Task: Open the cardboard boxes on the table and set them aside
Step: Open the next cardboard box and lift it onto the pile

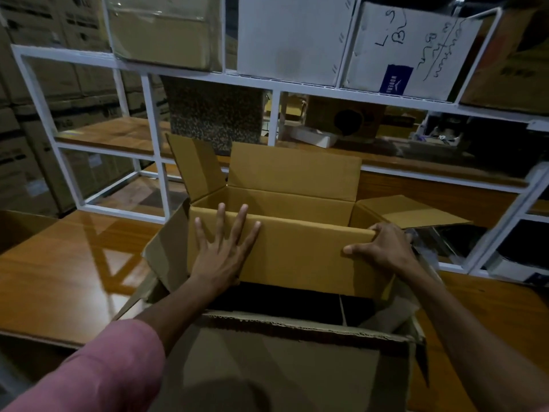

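A small brown cardboard box [297,257] stands open in the middle, its far and left flaps raised and its right flap folded outward. It sits partly inside a larger open cardboard box [285,361] close to me. My left hand [221,248] lies flat with spread fingers on the small box's near wall. My right hand [383,248] grips that wall's upper right corner, thumb on the outside.
A glossy wooden table [68,278] carries both boxes. A white metal shelf frame [154,114] behind holds several cartons, one with handwriting [413,52]. Stacked cartons [29,129] fill the left background. Another brown box edge [17,227] shows at far left.
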`<state>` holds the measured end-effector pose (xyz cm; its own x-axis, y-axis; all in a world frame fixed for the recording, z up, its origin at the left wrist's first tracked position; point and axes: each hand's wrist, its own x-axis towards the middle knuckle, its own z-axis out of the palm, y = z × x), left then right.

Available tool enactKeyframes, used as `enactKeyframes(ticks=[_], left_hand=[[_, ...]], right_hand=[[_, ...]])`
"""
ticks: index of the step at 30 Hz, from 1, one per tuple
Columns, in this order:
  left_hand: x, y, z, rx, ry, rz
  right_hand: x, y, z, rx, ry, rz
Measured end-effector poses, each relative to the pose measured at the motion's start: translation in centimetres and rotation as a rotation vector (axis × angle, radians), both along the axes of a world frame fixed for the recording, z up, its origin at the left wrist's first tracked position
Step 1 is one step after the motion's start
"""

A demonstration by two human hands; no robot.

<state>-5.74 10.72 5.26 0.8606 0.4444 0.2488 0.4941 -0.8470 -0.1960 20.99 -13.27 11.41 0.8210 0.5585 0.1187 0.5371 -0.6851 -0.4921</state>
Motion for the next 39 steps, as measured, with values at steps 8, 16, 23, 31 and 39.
enactKeyframes(ticks=[8,16,23,31,39], left_hand=[[0.0,-1.2,1.0,-0.1,0.127,-0.003],[-1.4,-1.6,1.2,-0.299,0.301,-0.028],[-2.7,-2.8,3.9,-0.468,0.435,-0.087],[-5.5,-2.5,2.9,-0.852,0.204,-0.148],[-3.1,-2.8,3.4,-0.754,0.284,-0.192]], right_hand=[[-0.1,-0.2,0.4,-0.017,0.111,0.027],[-2.6,-0.2,-1.1,-0.071,0.05,-0.055],[-7.1,0.8,-1.9,-0.44,-0.106,-0.032],[-10.0,2.4,-1.9,-0.628,0.334,0.414],[-9.9,2.6,-1.3,-0.668,0.343,0.387]])
